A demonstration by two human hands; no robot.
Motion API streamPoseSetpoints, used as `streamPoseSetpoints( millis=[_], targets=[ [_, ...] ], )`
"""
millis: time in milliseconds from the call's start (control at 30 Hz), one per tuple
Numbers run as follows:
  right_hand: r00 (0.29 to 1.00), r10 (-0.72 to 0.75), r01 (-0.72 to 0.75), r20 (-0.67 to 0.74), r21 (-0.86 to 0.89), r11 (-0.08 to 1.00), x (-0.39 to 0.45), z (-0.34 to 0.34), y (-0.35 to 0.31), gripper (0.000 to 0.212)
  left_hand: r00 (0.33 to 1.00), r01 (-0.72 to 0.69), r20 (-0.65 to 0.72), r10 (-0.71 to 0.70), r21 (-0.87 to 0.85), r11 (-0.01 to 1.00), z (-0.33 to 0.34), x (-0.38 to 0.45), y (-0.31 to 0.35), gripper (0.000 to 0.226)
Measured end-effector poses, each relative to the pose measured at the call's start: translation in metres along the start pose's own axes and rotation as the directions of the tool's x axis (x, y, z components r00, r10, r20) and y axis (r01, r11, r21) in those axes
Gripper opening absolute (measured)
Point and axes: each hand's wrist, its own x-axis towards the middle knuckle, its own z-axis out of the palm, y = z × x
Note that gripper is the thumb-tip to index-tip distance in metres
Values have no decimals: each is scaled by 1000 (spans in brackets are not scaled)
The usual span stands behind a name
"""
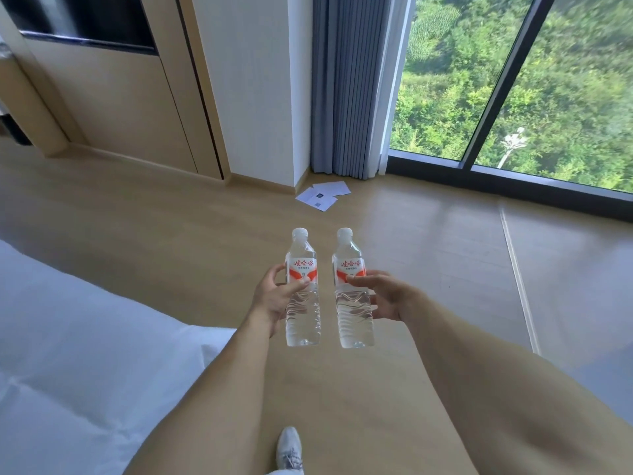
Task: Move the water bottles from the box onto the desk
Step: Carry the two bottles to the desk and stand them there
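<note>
- Both hands are raised in front of the person, each wrapped round its own bottle at the level of the label.
- Left hand grips the left clear plastic water bottle with a white cap and a red-and-white label; the thumb lies across the front of the label and the fingers curl round the far side.
- Right hand grips the right clear plastic water bottle of the same kind, thumb on the label's lower edge, fingers behind.
- The two bottles stand upright, side by side and apart, held in the air above the light wooden floor.
- A white bed cover fills the lower left.
- White paper sheets lie on the floor at the foot of the grey-blue pleated curtain.
- A large dark-framed window on the right shows green trees.
- A white sneaker shows at the bottom edge.
- Neither a box nor a desk is identifiable in this view.
</note>
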Motion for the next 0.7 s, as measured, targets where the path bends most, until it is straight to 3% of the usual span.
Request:
streamPoseSetpoints(
  millis=[267,700],
  targets=[
    [1000,-24,24,-6,11,1000,96,38,-87,36,1000,-5,5,5,-14,1000,-38,114,68,54],
    [996,6,-3,93,-39,999,232,75,-167,42,997,4,-75,-9,-68,998,-87,242,111,54]
  ],
)
